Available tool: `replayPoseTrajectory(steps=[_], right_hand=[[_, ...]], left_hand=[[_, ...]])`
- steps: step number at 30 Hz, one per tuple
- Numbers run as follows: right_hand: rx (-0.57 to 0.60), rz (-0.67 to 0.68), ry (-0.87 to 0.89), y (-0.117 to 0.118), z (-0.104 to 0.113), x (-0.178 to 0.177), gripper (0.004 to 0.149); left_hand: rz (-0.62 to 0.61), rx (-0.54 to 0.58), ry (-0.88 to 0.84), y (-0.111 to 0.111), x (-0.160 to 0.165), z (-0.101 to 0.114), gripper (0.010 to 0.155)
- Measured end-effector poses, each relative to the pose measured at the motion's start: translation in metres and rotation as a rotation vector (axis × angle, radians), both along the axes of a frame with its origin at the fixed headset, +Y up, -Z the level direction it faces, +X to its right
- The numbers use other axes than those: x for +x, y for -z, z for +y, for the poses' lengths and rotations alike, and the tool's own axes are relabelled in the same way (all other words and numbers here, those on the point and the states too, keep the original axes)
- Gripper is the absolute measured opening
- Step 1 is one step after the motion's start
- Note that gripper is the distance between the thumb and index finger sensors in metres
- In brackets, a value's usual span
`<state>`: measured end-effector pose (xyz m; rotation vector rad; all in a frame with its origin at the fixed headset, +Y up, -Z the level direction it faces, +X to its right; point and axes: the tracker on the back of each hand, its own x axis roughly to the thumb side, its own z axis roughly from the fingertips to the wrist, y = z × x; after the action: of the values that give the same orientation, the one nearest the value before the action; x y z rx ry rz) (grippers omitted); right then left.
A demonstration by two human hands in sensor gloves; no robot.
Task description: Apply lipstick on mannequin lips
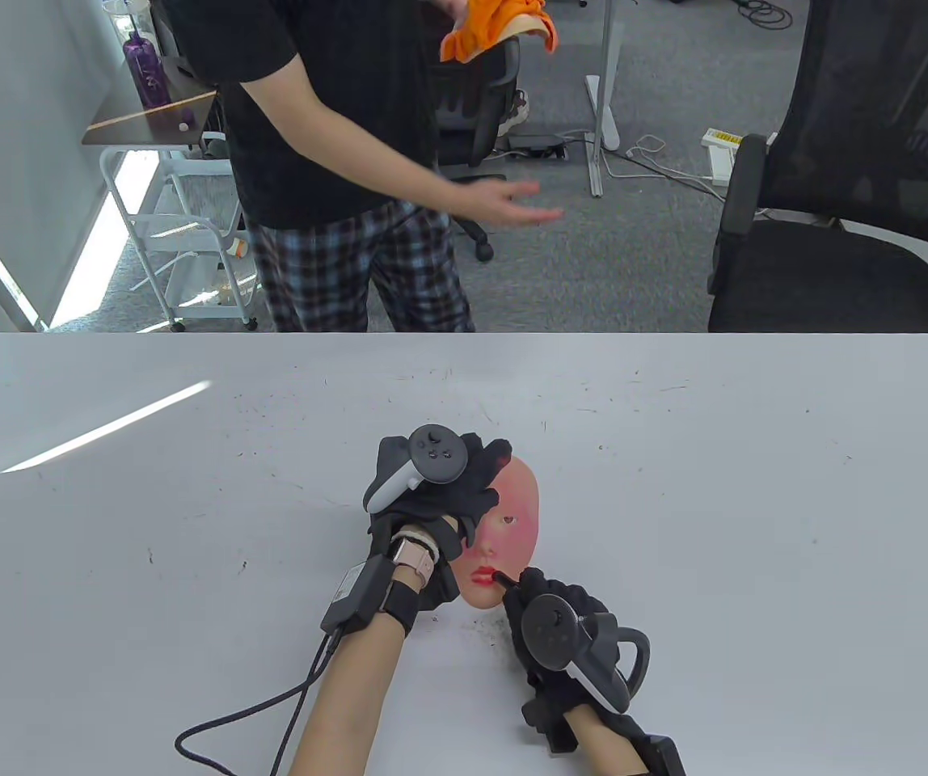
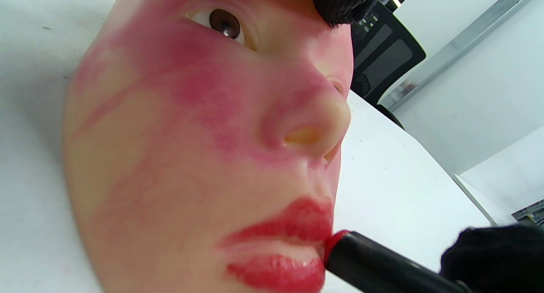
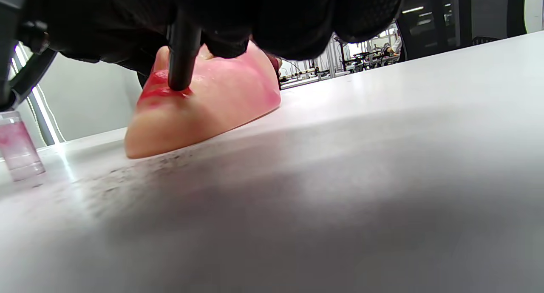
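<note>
A skin-coloured mannequin face (image 1: pixel 512 517) lies face up on the white table (image 1: pixel 755 501), its cheeks smeared pink and its lips (image 1: pixel 483 576) red. My left hand (image 1: pixel 440 485) rests on its forehead and left side, holding it down. My right hand (image 1: pixel 549 626) grips a black lipstick tube (image 1: pixel 506 581), whose red tip touches the right corner of the lips. The left wrist view shows the red lips (image 2: pixel 280 250) and the tube (image 2: pixel 382 267) touching them. The right wrist view shows the tube (image 3: pixel 182 55) standing on the lips (image 3: pixel 159 89) below my fingers.
A clear plastic cap (image 3: pixel 17 146) stands on the table left of the face in the right wrist view. A person in a black shirt (image 1: pixel 335 153) stands beyond the table's far edge, holding an orange cloth (image 1: pixel 496 28). A black office chair (image 1: pixel 852 202) stands at the far right.
</note>
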<state>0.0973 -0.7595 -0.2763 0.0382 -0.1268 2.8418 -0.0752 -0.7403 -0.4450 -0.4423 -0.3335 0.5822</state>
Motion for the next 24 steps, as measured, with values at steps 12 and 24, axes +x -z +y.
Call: replayPoseTrajectory(steps=[12, 24], right_hand=[[0.076, 0.036, 0.439, -0.012, 0.016, 0.033, 0.052], [0.193, 0.124, 1.114, -0.033, 0.024, 0.069, 0.053]], left_hand=[[-0.02, 0.148, -0.007, -0.012, 0.004, 0.048, 0.069], [-0.083, 0.104, -0.793, -0.111, -0.001, 0.044, 0.07]])
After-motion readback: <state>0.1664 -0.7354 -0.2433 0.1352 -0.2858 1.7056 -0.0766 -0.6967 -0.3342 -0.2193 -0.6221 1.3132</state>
